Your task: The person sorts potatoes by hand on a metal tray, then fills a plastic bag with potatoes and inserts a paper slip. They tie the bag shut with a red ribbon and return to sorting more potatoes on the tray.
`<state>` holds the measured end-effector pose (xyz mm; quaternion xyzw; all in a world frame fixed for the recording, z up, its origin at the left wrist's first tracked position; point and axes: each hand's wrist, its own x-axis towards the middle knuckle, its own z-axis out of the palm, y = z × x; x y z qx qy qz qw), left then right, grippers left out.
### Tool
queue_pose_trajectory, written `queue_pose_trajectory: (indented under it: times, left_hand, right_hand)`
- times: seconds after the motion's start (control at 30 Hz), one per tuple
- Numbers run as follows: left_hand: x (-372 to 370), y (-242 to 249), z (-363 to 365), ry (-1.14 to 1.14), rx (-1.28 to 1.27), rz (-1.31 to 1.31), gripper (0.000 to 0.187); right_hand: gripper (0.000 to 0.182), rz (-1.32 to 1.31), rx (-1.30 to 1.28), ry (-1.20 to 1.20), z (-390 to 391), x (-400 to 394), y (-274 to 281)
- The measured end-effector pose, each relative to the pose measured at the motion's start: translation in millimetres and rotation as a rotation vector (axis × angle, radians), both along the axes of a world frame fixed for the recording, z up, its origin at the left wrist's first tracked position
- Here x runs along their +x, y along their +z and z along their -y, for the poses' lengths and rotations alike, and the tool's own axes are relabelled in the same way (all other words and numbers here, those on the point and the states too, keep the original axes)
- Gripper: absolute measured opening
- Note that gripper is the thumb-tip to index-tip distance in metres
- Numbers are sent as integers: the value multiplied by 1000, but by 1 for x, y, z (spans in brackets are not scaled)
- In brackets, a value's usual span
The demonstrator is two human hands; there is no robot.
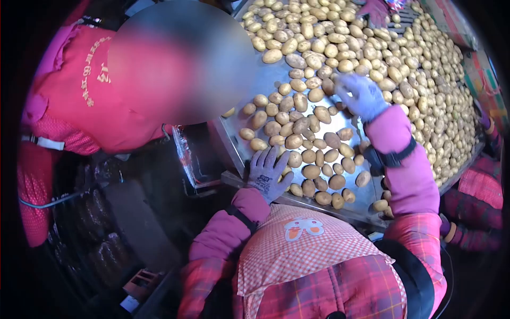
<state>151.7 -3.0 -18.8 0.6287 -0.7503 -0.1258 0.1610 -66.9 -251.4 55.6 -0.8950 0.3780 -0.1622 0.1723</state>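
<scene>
Many potatoes lie spread on a metal table. My left hand, in a grey-purple glove, rests at the table's near left edge, palm down with its fingers spread, beside and partly over potatoes. Farther up and to the right, my right hand, in a pale glove, is above the edge of the big potato heap. Motion smears its fingers, so I cannot make out whether it grips a potato.
A person in a red apron stands at the left by the table. Another gloved hand touches the heap at the top. A clear plastic bag or box hangs below the table's left edge. More people's sleeves show at the right.
</scene>
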Motion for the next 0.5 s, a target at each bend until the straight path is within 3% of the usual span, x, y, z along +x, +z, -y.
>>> queue_pose_trajectory:
  times: [0.07, 0.1, 0.17, 0.2, 0.23, 0.3, 0.37, 0.4, 0.43, 0.5]
  left_hand:
    - [4, -1, -2, 17, 9, 1, 57]
    - [3, -1, -3, 27, 13, 4, 57]
    - [2, -3, -3, 47, 14, 11, 56]
    - [2, -4, -4, 49, -6, 1, 55]
    - [2, -6, -4, 48, -23, -15, 55]
    - [1, -4, -6, 44, -25, -22, 55]
    - [4, -4, -5, 45, -30, -41, 54]
    - [4, -3, -4, 48, -54, -56, 55]
    - [4, -3, -4, 56, -55, -61, 55]
    - [3, -4, -5, 49, -57, -53, 56]
  right_hand:
    - [45, -31, -128, -149, 50, 25, -33]
    - [54, -121, -176, -252, 65, 37, -60]
    - [62, -435, -306, -324, 42, 72, -59]
    - [64, -412, -359, -271, 39, 76, -63]
    - [58, -259, -256, -121, 34, 76, -59]
    - [49, -251, -404, 95, 13, 64, -82]
    - [43, -184, -133, 222, -7, 53, -56]
    - [37, -335, -182, 299, -11, 49, -44]
    - [31, -572, 238, 361, 4, 67, -18]
    - [27, -66, 113, 229, 22, 83, -31]
